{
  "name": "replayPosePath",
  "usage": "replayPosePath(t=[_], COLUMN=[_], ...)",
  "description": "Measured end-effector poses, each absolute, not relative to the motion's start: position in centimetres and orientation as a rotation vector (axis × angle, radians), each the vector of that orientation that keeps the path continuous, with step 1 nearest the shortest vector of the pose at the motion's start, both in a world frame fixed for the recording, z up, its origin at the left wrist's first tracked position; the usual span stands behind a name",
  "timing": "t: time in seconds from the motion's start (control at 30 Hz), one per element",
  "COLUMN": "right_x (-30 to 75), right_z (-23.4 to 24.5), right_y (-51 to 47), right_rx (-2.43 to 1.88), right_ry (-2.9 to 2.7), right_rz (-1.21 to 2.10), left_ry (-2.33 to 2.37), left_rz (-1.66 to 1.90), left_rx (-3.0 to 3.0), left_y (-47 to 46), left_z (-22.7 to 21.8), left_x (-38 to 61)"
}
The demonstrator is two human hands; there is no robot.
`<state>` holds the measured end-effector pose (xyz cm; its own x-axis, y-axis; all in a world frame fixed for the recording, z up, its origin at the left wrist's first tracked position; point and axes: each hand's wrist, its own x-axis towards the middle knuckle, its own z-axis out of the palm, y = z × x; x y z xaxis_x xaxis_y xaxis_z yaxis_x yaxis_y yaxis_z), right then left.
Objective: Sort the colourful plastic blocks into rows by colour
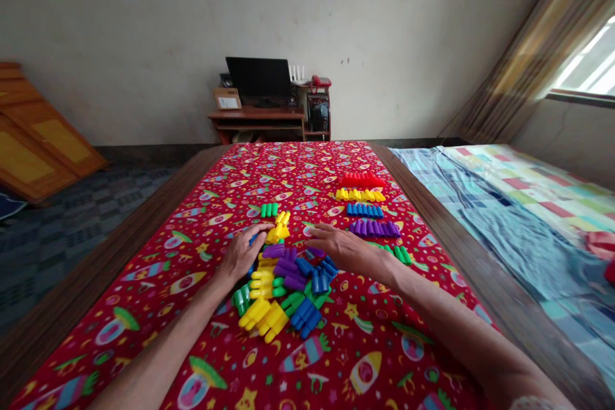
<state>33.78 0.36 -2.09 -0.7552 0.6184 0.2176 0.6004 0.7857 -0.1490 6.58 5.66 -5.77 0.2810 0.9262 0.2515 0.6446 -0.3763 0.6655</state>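
Note:
A mixed heap of plastic blocks (283,285) in yellow, purple, blue and green lies on the red patterned cloth (336,346). My left hand (243,253) rests at the heap's left edge, fingers curled against a yellow block (278,230) and a blue piece. My right hand (343,248) lies flat over the heap's right side, fingers stretched toward a purple block. Sorted rows sit further right: red (361,179), yellow (360,195), blue (365,210), purple (375,228), and green (401,254) by my right wrist.
A separate green block (269,209) lies beyond the heap. The cloth covers a wooden table (96,269). A bed with a checked sheet (519,218) runs along the right. A desk with a monitor (262,80) stands at the far wall.

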Motion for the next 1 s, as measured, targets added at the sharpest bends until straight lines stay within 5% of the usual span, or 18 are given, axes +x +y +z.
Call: replayPosePath(t=[0.53, 1.0], right_x=[38.2, 48.8], right_z=[0.4, -1.1], right_y=[2.3, 1.0], right_rx=[-0.957, -1.377], right_ry=[-2.631, -2.625], right_rz=[-0.039, -0.007], left_ry=[1.393, 1.430], left_rz=[0.869, 0.859], left_rx=[2.119, 2.117], left_y=[5.6, 5.6], left_z=[-5.7, -5.8], left_x=[6.6, 6.6])
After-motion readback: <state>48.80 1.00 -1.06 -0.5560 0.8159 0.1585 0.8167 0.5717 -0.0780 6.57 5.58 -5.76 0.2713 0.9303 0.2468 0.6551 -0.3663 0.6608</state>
